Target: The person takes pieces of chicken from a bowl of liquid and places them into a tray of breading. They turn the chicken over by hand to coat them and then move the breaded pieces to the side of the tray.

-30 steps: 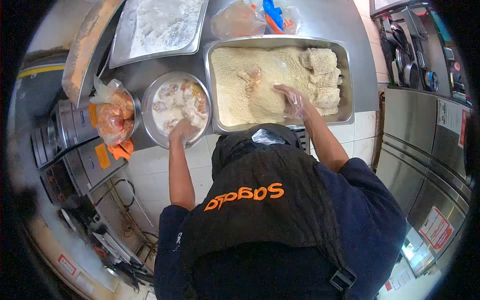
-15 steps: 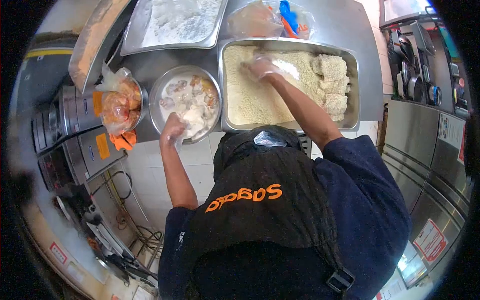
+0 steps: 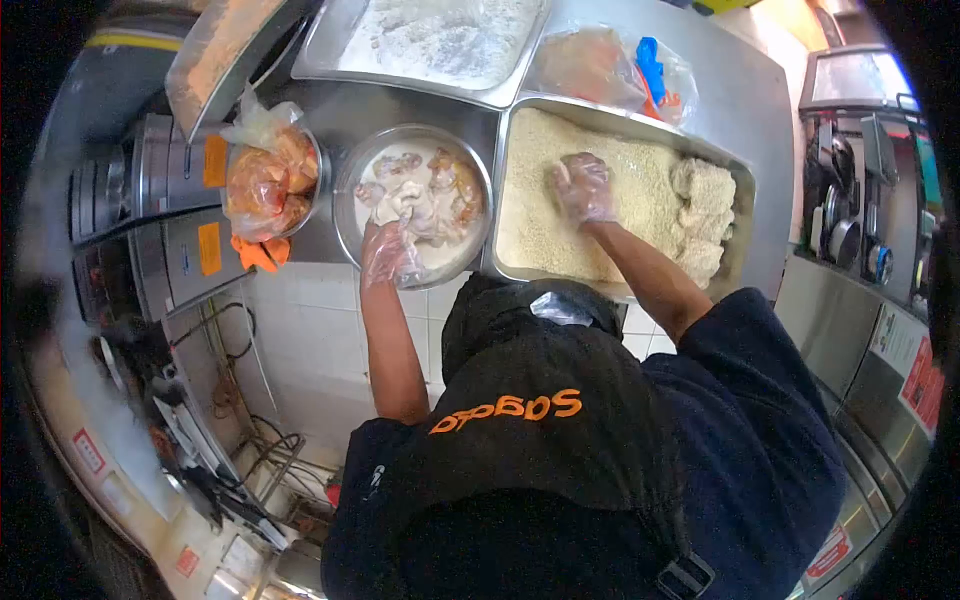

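Note:
My left hand [image 3: 390, 255], in a clear plastic glove, reaches into a round metal bowl [image 3: 342, 215] of milky batter. Its fingers close on a batter-coated piece of meat [image 3: 402, 203], and more pieces lie around it in the liquid. Over in a deep metal tray [image 3: 749, 215], my right hand [image 3: 583, 188], also gloved, presses into pale breadcrumbs [image 3: 540, 225]. The right fingers curl down into the crumbs, so anything beneath them is hidden. Several crumb-coated pieces [image 3: 705, 205] are stacked at the tray's right end.
Behind the bowl stands a tray of white flour [image 3: 430, 40]. Plastic bags [image 3: 590, 70] lie beyond the crumb tray. At the left, a bagged orange-red food [image 3: 270, 185] sits in a bowl near an orange cloth [image 3: 260, 253]. Pans [image 3: 845, 240] hang at the right.
The right hand has come nearer the body within the crumbs, and the white piece beside it no longer shows. My left hand has moved further into the batter. The view has shifted.

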Demonstrator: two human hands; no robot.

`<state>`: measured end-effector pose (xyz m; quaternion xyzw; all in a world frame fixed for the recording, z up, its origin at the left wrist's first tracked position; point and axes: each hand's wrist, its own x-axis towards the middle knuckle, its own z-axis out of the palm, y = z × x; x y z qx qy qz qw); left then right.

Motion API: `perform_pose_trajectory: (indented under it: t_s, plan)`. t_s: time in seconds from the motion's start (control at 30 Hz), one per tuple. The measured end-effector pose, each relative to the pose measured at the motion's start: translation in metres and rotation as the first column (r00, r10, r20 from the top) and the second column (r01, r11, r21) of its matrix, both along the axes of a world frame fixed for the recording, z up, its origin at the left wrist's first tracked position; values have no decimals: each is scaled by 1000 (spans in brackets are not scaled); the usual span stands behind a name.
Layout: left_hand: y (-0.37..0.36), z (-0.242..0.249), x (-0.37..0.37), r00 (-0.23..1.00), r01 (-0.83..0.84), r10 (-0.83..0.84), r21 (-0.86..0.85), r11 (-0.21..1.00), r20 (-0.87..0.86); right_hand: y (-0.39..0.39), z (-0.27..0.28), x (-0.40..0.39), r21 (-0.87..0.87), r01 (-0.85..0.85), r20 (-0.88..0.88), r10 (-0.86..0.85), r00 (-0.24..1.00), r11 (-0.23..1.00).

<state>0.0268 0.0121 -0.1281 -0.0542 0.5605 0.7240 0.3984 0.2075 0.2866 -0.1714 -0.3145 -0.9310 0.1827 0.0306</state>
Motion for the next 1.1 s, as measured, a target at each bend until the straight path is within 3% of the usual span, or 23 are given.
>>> perform_pose_trajectory:
  t_s: [0.07,0.13,0.2,0.23,0.3,0.33,0.37,0.43,0.5,0.57,0.6,0.63,0.7,0.73,0.77,0.8,0.83,0.9,0.97,1.03,1.07,1.1]
  plan:
    - [-3,7,7,998,-49,49,10,999,-30,6,-20,-3,67,36,-5,-36,999,997]
    - [-6,10,10,983,-180,182,-120,976,11,6,-66,-4,126,108,-8,-108,994,986]
    - [-23,-1,7,982,-128,149,-173,977,118,21,-117,3,222,61,36,-71,997,973]
    - [-18,-7,0,967,-114,157,-208,972,202,32,-91,0,259,83,19,-91,996,962]
    - [-3,-1,-1,961,-119,161,-190,975,225,14,-20,-13,-44,110,177,-101,979,993]
    - [-5,-6,-3,973,-121,158,-216,969,168,-1,-38,-8,145,136,16,-140,990,980]
    - [-9,-10,-6,982,-122,154,-249,961,111,-6,-52,4,138,125,13,-128,992,982]
    - [-5,5,-3,964,-176,216,-236,956,153,-22,-18,24,264,-44,167,0,986,964]
    - [-2,25,-1,990,-57,94,-309,949,106,-30,-5,21,221,-36,175,-3,985,975]
    - [-9,4,-2,987,-38,76,-254,967,141,-27,-13,13,263,43,150,-85,985,964]
    - [-6,0,-1,979,-60,86,-140,988,185,-29,-20,11,377,91,33,-112,993,922]
    - [-7,-2,1,968,-93,98,-32,995,231,-25,-23,10,389,85,26,-103,994,917]
    - [-17,-4,2,972,-14,16,-11,1000,234,-22,-30,12,128,214,146,-232,962,968]
    - [-23,-7,0,968,82,-81,8,997,236,-11,-29,14,126,217,145,-235,961,968]
    - [-28,-18,-3,967,90,-89,7,996,237,8,-25,17,-296,189,423,-49,905,936]
    - [-36,-40,-6,958,54,-33,-68,996,284,19,-22,24,-653,255,565,234,792,713]
    - [-35,-46,-8,946,24,23,-139,990,323,20,-20,33,-648,265,567,221,794,714]
    - [-37,-49,-2,949,-10,31,-68,998,315,19,-10,51,-791,316,424,99,900,524]
    - [-35,-44,4,951,-43,40,3,999,308,19,2,56,-761,365,434,3,901,537]
    - [-25,-30,10,987,-60,78,-125,990,144,24,35,58,-797,133,160,-6,987,588]
    - [-19,-22,12,994,-16,20,-39,999,109,29,38,60,-793,143,167,-14,986,592]
    - [-14,-12,15,993,-13,17,-35,999,114,37,39,58,-714,144,154,-47,987,685]
